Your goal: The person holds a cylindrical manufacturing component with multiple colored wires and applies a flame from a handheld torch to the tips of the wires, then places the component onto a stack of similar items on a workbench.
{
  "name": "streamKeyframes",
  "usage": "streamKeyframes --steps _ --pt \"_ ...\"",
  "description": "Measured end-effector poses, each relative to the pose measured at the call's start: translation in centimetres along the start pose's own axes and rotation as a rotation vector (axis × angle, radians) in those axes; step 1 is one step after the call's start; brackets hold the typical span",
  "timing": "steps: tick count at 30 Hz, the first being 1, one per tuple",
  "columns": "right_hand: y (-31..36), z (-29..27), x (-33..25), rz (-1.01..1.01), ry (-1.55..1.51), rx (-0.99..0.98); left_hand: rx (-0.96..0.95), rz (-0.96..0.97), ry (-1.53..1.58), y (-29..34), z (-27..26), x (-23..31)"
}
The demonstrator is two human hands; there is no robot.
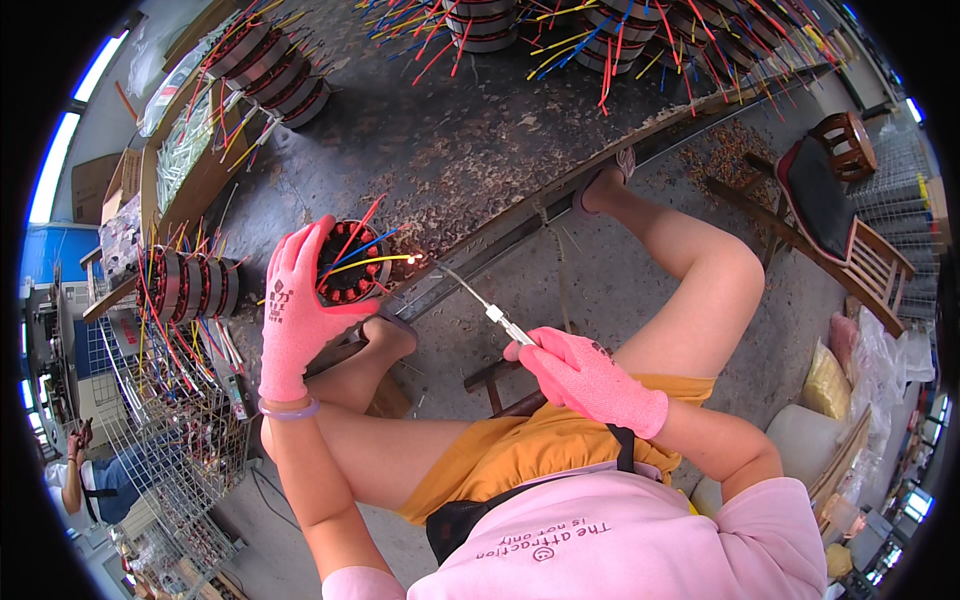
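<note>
A: From the head camera, what's the left hand (pixel 295 315) doing?
B: Its pink glove is wrapped around a round wound stator (pixel 352 265) at the workbench (pixel 450 150) edge, coloured wires (pixel 365 245) sticking out.
A: The right hand (pixel 580 370)?
B: Closed around a thin soldering tool (pixel 490 305), whose tip glows at the yellow wire's end (pixel 412 259)
</note>
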State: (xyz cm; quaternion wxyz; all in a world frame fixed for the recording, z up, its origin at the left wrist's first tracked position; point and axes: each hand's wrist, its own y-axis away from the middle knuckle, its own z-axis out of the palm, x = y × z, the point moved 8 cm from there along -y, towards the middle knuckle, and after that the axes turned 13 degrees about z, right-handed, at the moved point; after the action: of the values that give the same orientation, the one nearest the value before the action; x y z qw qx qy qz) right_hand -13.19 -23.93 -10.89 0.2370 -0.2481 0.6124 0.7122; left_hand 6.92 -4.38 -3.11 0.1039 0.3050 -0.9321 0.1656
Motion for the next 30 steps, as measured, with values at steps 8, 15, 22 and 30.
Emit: streamKeyframes --steps 8,15,22,30 --pt "0.21 0.5 -0.31 0.015 -0.05 -0.047 0.001 0.005 0.0 0.0 0.07 -0.01" --pt "-0.01 0.19 0.04 0.028 -0.034 -0.027 -0.005 0.004 0.002 0.03 0.12 -0.01" --pt "0.06 0.29 -0.4 -0.009 0.014 0.004 0.017 0.008 -0.006 0.18 -0.01 0.16" --pt "0.37 0.06 -0.4 0.009 -0.058 -0.008 -0.045 0.1 -0.056 0.12 -0.15 0.55"
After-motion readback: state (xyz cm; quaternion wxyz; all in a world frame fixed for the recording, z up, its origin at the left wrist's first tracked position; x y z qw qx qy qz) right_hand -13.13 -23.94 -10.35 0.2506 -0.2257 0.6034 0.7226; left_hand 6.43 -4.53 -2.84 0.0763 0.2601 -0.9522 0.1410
